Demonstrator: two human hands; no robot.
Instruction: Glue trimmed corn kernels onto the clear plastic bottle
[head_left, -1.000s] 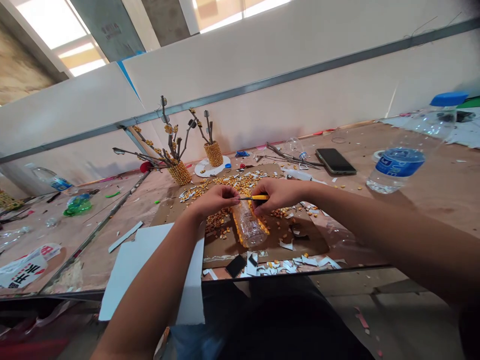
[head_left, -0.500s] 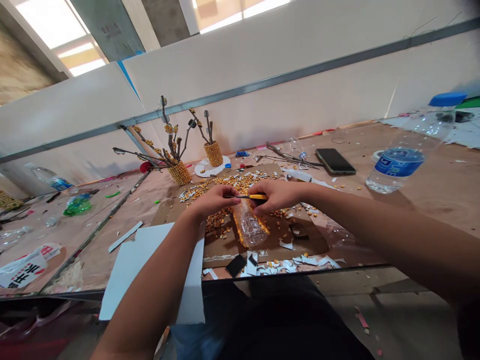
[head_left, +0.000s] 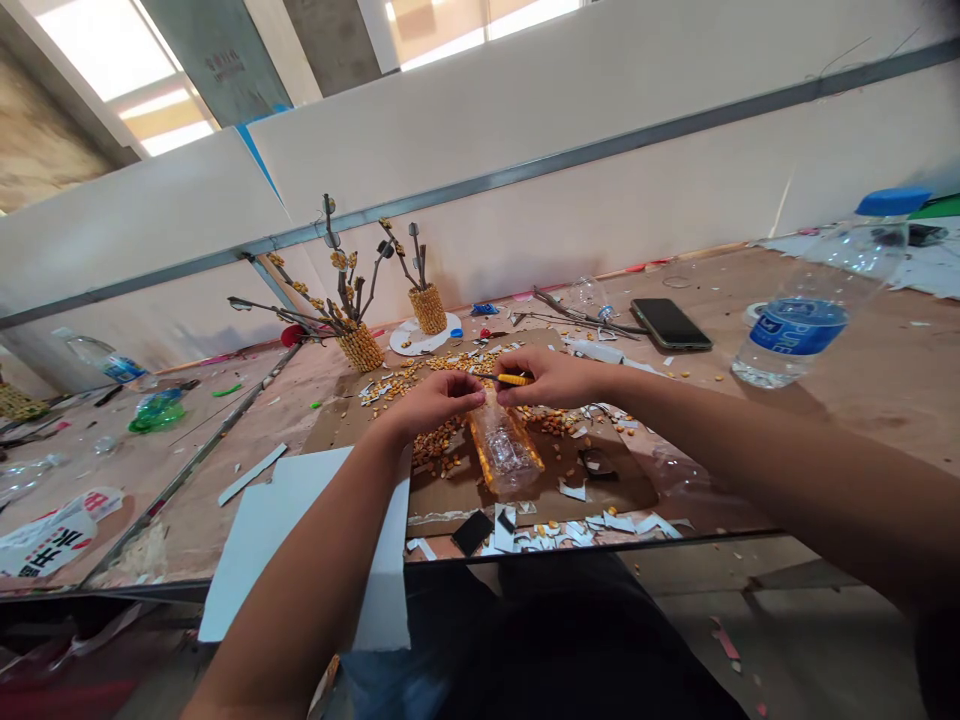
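My right hand (head_left: 544, 378) is closed around a slim black-and-yellow tool (head_left: 516, 380), its dark end pointing left; its exact kind is unclear. The fingertips of my left hand (head_left: 442, 400) are pinched together at that dark end. Whatever they may hold is too small to make out. Just below both hands a clear plastic bottle (head_left: 514, 460) lies on a cardboard sheet (head_left: 450, 505), with rows of yellow corn kernels along its sides. Loose corn kernels (head_left: 435, 443) are scattered around it.
Two kernel-covered pots (head_left: 360, 347) with twigs stand behind. To the right are a phone (head_left: 671, 324) and a water bottle (head_left: 795, 325). White scraps (head_left: 592, 530) line the front edge; a white board (head_left: 281, 525) overhangs it on the left.
The tool and my right hand have risen slightly, and the tool has tilted a little. The clear bottle has shifted slightly. My left hand stays pinched in nearly the same place.
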